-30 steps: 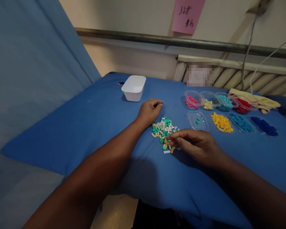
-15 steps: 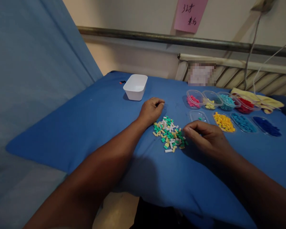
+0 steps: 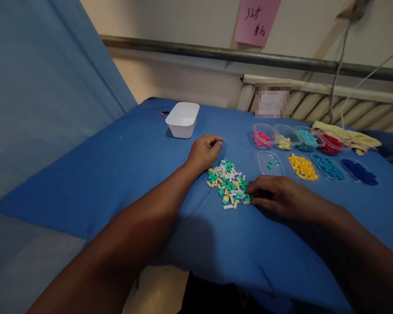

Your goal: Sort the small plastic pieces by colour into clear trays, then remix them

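Note:
A small heap of green, white and tan bricks (image 3: 228, 182) lies on the blue cloth (image 3: 124, 174). My left hand (image 3: 205, 152) rests curled into a loose fist just behind the heap's left side. My right hand (image 3: 277, 196) lies low on the cloth at the heap's right edge, fingers drawn together in a pinch among the nearest bricks; what they hold is hidden. Behind my right hand stands a clear tray (image 3: 271, 163) with a few green bricks in it.
More clear trays hold sorted bricks: pink (image 3: 262, 138), pale yellow (image 3: 284, 142), teal (image 3: 308, 139), red (image 3: 330, 145), yellow (image 3: 301, 167), blue (image 3: 327, 167), dark blue (image 3: 359, 171). A white tub (image 3: 182, 119) stands at the back. A yellow cloth (image 3: 353, 138) lies far right.
My right hand lifted from the heap toward the clear tray behind it, then came back down to the heap's right edge. My left hand stayed where it was.

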### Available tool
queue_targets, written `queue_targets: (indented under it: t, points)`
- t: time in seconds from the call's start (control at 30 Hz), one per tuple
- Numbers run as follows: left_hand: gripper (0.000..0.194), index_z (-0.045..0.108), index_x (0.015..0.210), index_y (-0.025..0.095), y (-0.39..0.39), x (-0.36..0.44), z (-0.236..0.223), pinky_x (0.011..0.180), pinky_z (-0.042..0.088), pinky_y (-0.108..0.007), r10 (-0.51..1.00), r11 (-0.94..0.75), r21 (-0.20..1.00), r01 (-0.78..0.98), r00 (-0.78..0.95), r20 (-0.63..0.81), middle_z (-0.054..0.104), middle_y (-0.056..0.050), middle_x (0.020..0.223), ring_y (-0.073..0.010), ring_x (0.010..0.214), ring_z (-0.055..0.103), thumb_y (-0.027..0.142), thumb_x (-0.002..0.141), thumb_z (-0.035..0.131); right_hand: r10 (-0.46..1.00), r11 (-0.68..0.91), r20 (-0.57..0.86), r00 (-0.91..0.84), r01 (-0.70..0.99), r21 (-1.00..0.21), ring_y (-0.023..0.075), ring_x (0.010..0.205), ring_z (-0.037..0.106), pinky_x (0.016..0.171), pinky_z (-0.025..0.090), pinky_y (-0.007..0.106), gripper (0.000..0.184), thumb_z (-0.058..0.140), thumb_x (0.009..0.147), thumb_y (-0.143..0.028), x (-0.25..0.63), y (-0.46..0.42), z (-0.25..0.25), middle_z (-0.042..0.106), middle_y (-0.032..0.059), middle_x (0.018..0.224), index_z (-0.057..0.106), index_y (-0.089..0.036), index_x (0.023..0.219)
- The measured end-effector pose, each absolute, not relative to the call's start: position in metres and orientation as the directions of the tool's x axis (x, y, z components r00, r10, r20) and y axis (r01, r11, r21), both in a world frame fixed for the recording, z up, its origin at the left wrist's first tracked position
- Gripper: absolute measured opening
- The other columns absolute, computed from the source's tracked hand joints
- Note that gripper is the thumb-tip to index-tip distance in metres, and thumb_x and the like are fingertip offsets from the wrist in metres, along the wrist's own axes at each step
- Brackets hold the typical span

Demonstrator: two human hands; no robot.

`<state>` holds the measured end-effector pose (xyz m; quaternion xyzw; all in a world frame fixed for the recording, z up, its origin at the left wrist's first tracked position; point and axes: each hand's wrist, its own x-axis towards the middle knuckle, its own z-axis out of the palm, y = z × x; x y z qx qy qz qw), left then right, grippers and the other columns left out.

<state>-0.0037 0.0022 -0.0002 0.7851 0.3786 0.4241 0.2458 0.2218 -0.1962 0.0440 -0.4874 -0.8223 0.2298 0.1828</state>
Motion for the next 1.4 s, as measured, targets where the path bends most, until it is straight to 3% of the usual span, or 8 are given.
queue_targets:
  t: [0.17, 0.47, 0.83, 1.0, 1.2, 1.3, 1.4]
  points:
    - [0.021, 0.083, 0.105, 0.021, 0.003, -0.004, 0.0, 0.1, 0.059, -0.037, 0.799, -0.597, 0.706, 0.38, 0.359, 0.482, 0.083, -0.005, 0.108, -0.0215, 0.105, 0.077, 0.019, 0.096, 0.064, 0.843, 0.501, 0.111, -0.527, 0.692, -0.521, 0.0198, 0.094, 0.076, 0.084, 0.058, 0.033, 0.018, 0.065, 0.107, -0.027, 0.219, -0.195, 0.041, 0.078, 0.0063, 0.108, 0.076, -0.024, 0.122]
    - [0.021, 0.084, 0.104, 0.022, 0.003, -0.004, -0.001, 0.1, 0.06, -0.038, 0.804, -0.591, 0.714, 0.376, 0.349, 0.482, 0.083, -0.005, 0.108, -0.0222, 0.104, 0.077, 0.02, 0.096, 0.064, 0.909, 0.376, 0.04, -0.414, 0.777, -0.505, 0.017, 0.077, 0.07, 0.07, 0.052, 0.029, 0.017, 0.066, 0.096, -0.017, 0.219, -0.198, 0.045, 0.076, 0.0026, 0.096, 0.072, -0.024, 0.11]
    - [0.02, 0.084, 0.103, 0.022, 0.005, -0.005, -0.001, 0.101, 0.059, -0.039, 0.794, -0.604, 0.704, 0.373, 0.357, 0.491, 0.083, -0.005, 0.107, -0.0226, 0.102, 0.076, 0.021, 0.096, 0.065, 0.913, 0.399, 0.125, -0.387, 0.793, -0.46, 0.0188, 0.077, 0.07, 0.071, 0.052, 0.031, 0.02, 0.06, 0.094, -0.018, 0.222, -0.197, 0.048, 0.077, 0.0048, 0.095, 0.073, -0.023, 0.109]
    - [0.021, 0.084, 0.103, 0.022, 0.004, -0.005, 0.001, 0.103, 0.059, -0.039, 0.801, -0.594, 0.707, 0.385, 0.364, 0.475, 0.083, -0.005, 0.109, -0.0222, 0.103, 0.076, 0.021, 0.096, 0.065, 0.954, 0.247, 0.246, -0.169, 0.911, -0.33, 0.0194, 0.071, 0.069, 0.064, 0.049, 0.031, 0.017, 0.06, 0.095, -0.026, 0.254, -0.186, 0.043, 0.077, 0.0046, 0.086, 0.074, -0.023, 0.104]
    - [0.02, 0.084, 0.104, 0.022, 0.005, -0.005, 0.002, 0.103, 0.059, -0.039, 0.814, -0.576, 0.713, 0.399, 0.358, 0.458, 0.083, -0.006, 0.11, -0.0226, 0.106, 0.076, 0.021, 0.096, 0.065, 0.95, 0.11, 0.307, -0.053, 0.979, -0.173, 0.0265, 0.084, 0.076, 0.072, 0.054, 0.037, 0.03, 0.058, 0.101, -0.032, 0.277, -0.179, 0.025, 0.082, 0.0102, 0.099, 0.079, -0.021, 0.12]
    - [0.02, 0.084, 0.103, 0.022, 0.005, -0.004, 0.002, 0.102, 0.059, -0.039, 0.808, -0.585, 0.712, 0.389, 0.363, 0.465, 0.083, -0.006, 0.109, -0.0224, 0.104, 0.076, 0.021, 0.096, 0.065, 0.92, 0.23, 0.373, -0.123, 0.939, -0.257, 0.0279, 0.092, 0.077, 0.081, 0.058, 0.042, 0.026, 0.058, 0.105, -0.032, 0.26, -0.18, 0.027, 0.082, 0.0112, 0.105, 0.079, -0.022, 0.116]
    - [0.019, 0.084, 0.102, 0.022, 0.006, -0.004, 0.001, 0.102, 0.059, -0.039, 0.803, -0.592, 0.707, 0.386, 0.361, 0.475, 0.083, -0.006, 0.107, -0.0226, 0.104, 0.076, 0.021, 0.096, 0.066, 0.889, 0.421, 0.352, -0.294, 0.826, -0.375, 0.0258, 0.098, 0.076, 0.088, 0.06, 0.041, 0.021, 0.058, 0.107, -0.028, 0.232, -0.182, 0.029, 0.081, 0.0095, 0.108, 0.078, -0.024, 0.115]
